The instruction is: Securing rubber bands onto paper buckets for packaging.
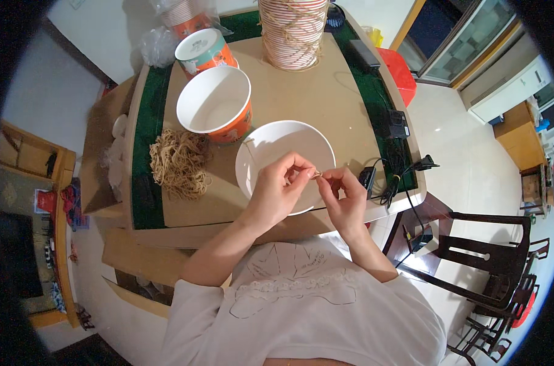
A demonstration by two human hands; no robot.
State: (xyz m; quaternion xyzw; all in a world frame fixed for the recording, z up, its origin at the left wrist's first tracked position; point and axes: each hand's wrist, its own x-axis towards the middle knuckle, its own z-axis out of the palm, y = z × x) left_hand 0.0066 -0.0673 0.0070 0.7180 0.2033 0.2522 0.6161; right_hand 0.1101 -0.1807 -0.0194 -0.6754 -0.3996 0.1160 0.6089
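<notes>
My left hand (281,188) and my right hand (344,198) meet over a wide white paper tub (259,134), fingertips almost touching. Both pinch a short tan bit of twine (318,174) between thumb and fingers. A thin strand also shows at the tub's upper left rim. To the left lies a loose, tangled heap of tan twine (179,163). Behind it stands an orange paper tub (228,125) with its white inside facing up. At the far edge rises a tall stack of nested paper tubs (292,36) with twine around it.
An upside-down tub (201,49) and bagged tubs (182,15) stand at the back left. Along the table's right side lie black cables (399,177) and a power adapter (396,124). A dark wooden chair (484,256) and a red stool (398,73) stand to the right.
</notes>
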